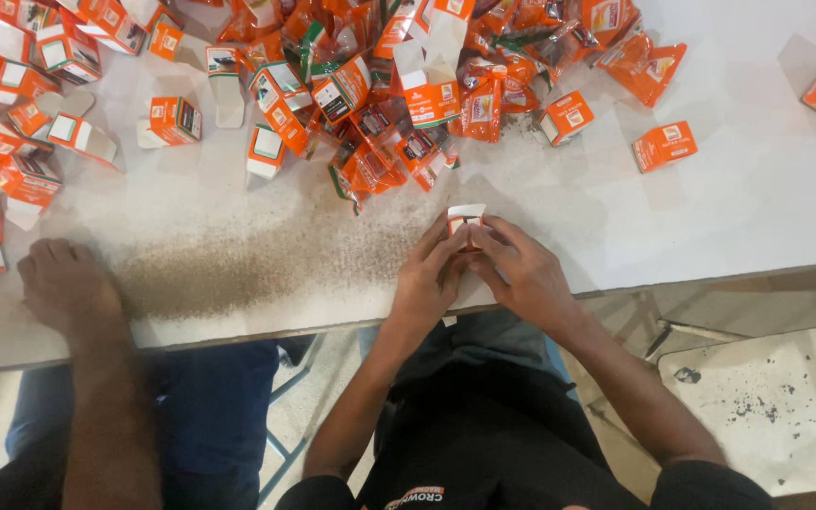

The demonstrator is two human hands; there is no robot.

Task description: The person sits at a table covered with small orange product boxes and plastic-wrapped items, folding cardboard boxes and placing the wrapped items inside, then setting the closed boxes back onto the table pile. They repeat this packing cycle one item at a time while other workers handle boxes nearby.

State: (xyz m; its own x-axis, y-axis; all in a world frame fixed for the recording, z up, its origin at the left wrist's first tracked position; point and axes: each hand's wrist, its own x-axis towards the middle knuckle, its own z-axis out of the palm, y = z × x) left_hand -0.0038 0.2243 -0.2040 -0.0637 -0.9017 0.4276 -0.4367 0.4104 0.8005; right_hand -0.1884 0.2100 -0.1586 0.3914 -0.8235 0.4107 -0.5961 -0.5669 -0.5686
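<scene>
Both hands were on one small orange-and-white carton (466, 224) at the near edge of the white table (757, 189), left hand (430, 279) and right hand (519, 269) with fingers closed around it. Dark powder (238, 260) was spread just left of them, a heap of orange cartons and sachets (380, 104) sat behind, and another person's hand (66, 283) lay flat at far left.

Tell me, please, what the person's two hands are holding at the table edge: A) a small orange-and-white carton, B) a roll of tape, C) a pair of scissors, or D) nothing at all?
A: the left hand and right hand together grip a small orange-and-white carton above the white table.
</scene>
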